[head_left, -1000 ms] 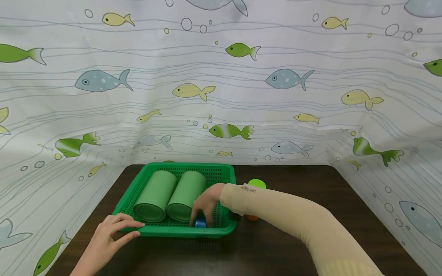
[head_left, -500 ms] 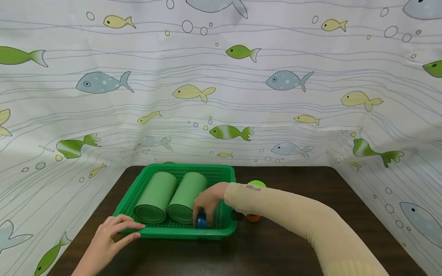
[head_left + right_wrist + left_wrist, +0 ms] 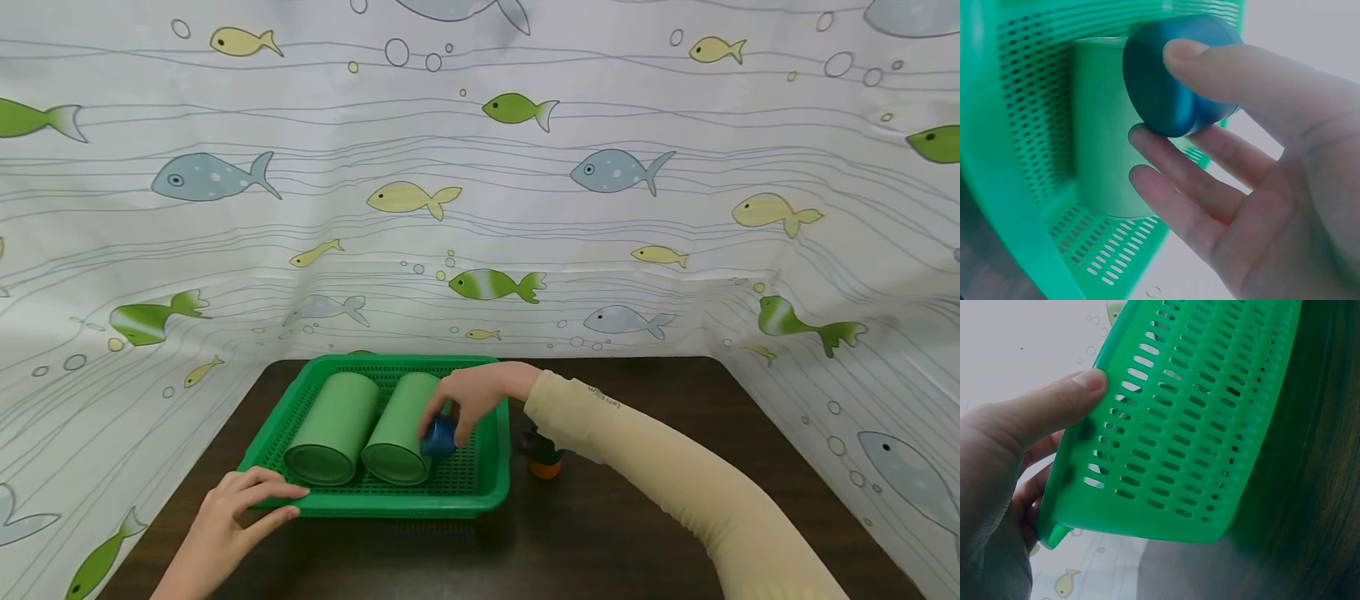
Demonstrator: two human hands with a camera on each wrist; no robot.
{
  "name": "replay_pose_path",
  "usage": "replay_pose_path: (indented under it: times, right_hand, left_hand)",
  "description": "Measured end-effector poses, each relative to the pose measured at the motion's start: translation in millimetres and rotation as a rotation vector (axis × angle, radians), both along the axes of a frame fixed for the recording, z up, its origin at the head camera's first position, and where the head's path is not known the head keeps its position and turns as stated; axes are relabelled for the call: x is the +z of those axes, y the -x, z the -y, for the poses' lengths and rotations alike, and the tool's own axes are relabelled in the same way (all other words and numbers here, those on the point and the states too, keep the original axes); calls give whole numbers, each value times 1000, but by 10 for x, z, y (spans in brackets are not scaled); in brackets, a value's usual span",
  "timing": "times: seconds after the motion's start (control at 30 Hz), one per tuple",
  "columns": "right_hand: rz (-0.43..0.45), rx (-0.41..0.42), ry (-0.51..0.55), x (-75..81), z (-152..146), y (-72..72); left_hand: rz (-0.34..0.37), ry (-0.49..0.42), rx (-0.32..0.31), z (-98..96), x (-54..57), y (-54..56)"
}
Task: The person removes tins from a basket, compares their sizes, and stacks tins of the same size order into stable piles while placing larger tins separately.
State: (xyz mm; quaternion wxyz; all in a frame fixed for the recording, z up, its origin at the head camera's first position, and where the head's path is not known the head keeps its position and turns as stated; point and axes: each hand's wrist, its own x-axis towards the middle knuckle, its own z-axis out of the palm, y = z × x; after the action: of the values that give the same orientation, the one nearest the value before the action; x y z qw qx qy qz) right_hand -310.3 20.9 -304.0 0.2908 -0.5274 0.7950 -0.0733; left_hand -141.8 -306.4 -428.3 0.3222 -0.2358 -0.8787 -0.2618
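Observation:
My right hand (image 3: 480,392) pinches a small, smooth blue cylinder (image 3: 439,437) over the right part of a green plastic basket (image 3: 390,505). In the right wrist view the thumb presses on the side of the blue cylinder (image 3: 1175,81), with fingers on the other side. My left hand (image 3: 238,517) holds the near left rim of the basket; in the left wrist view its thumb lies outside the wall (image 3: 1166,425) and the fingers curl behind the rim. Two large pale green cylinders (image 3: 333,427) lie side by side in the basket, the right one partly hidden by the right hand.
Right of the basket, an orange-bottomed object (image 3: 544,469) stands on the dark wood table (image 3: 637,533), mostly hidden by the right sleeve and the wrist gear. A fish-printed white sheet (image 3: 480,233) walls the table at the back and sides.
My right hand has lifted the blue cylinder from the basket's near right corner, moving it up and slightly back. The left hand has stayed on the rim.

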Motion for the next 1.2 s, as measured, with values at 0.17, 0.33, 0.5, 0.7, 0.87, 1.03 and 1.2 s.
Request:
replay_pose_path:
  times: [0.17, 0.33, 0.5, 0.7, 0.87, 1.03, 1.2]
  right_hand:
    - [49, -91, 152, 80, -196, -17]
    - [99, -134, 314, 125, -416, -66]
    - [73, -228, 483, 148, -693, -103]
    - [-32, -365, 670, 203, -1012, -153]
    - [-101, -469, 753, 195, -1193, -217]
    - [-137, -585, 801, 139, -1324, -301]
    - [-159, -677, 838, 69, -1408, -382]
  left_hand:
    - [17, 2, 21, -7, -2, -2]
    - [36, -1, 36, -9, -21, -9]
    - [30, 2, 31, -13, -28, -12]
    - [21, -5, 11, -18, -11, 10]
    - [7, -3, 7, -15, -9, 13]
    - [0, -2, 3, -8, -19, 19]
    - [-10, 7, -6, 16, -22, 22]
